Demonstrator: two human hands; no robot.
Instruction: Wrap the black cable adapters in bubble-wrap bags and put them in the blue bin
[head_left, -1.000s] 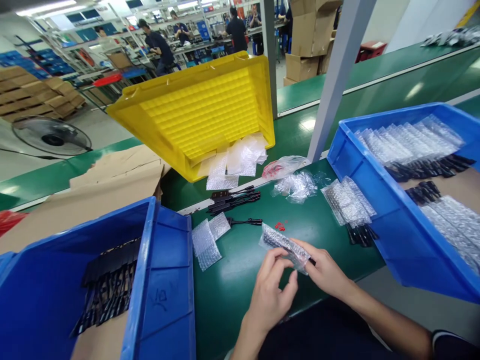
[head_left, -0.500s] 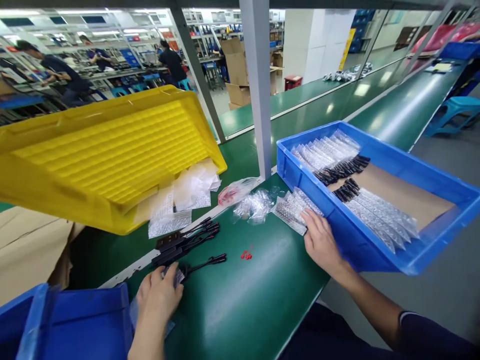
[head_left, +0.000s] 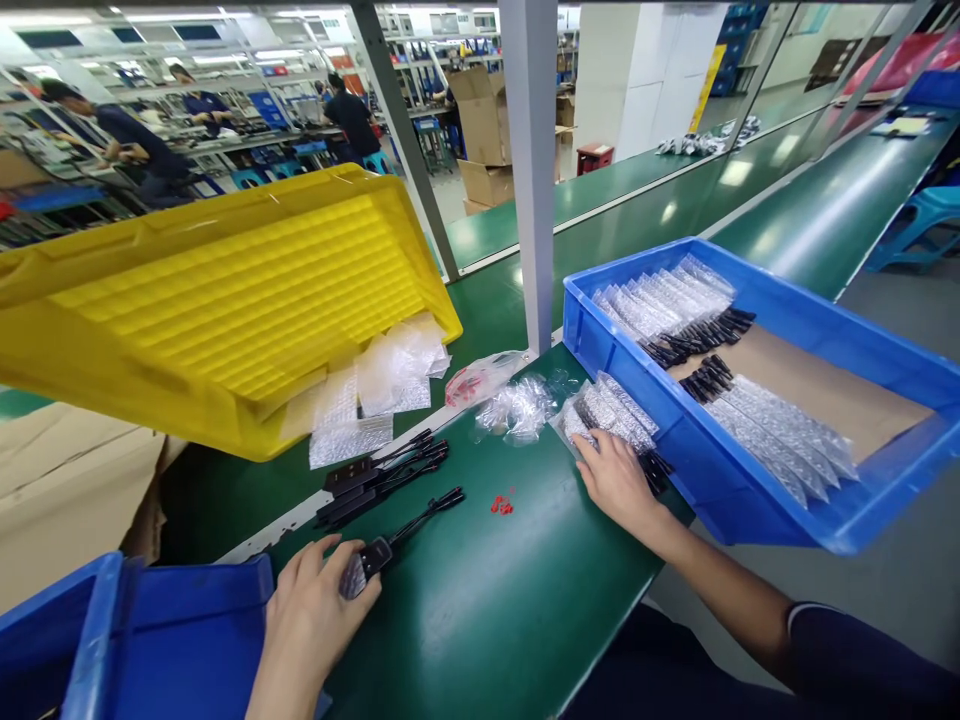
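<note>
My left hand (head_left: pixel 321 605) is closed around a black cabled device (head_left: pixel 377 553), partly in clear bubble wrap. Its two-ended cable points away over the green bench, and the lower part is hidden by my palm. Beyond it lie several bare black devices (head_left: pixel 360 492) of the same kind. My right hand (head_left: pixel 619 482) rests with fingers stretched on a small pile of bubble-wrap pouches (head_left: pixel 611 412) against the blue crate. Black cable ends (head_left: pixel 655 468) stick out of the pile beside that hand. Small red caps (head_left: pixel 502 504) lie between my hands.
A blue crate (head_left: pixel 757 515) at right holds rows of wrapped devices on cardboard. A tilted yellow tray (head_left: pixel 247 300) stands at left behind bubble-wrap sheets (head_left: pixel 351 440). Another blue bin (head_left: pixel 191 610) is at lower left. Clear plastic scraps (head_left: pixel 517 408) lie near a grey post (head_left: pixel 529 180).
My right hand has shifted left across the pouches, and black cable ends now show beside it. The device in my left hand is turned so that more of its body shows.
</note>
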